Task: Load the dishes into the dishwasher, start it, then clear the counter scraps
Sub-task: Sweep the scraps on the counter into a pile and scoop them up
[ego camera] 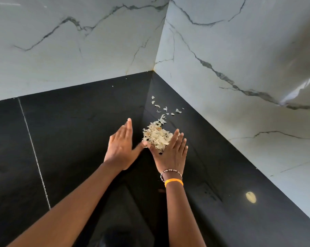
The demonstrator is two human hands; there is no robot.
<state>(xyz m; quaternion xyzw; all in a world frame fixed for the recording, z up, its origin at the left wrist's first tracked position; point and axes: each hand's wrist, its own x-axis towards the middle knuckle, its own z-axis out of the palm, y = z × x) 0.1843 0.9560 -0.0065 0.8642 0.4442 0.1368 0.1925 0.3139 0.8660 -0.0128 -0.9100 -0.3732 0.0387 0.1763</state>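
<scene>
My left hand (121, 148) and right hand (170, 154), grip flat and wide, flank the scraps (157, 137) on the black bench (70, 122).

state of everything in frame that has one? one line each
left hand: open, fingers straight, edge-on left of the pile
right hand: open, fingers straight, against the pile's right side
scrap pile: heaped between both hands
loose scraps: scattered toward the corner, ungathered
counter: black, glossy
</scene>
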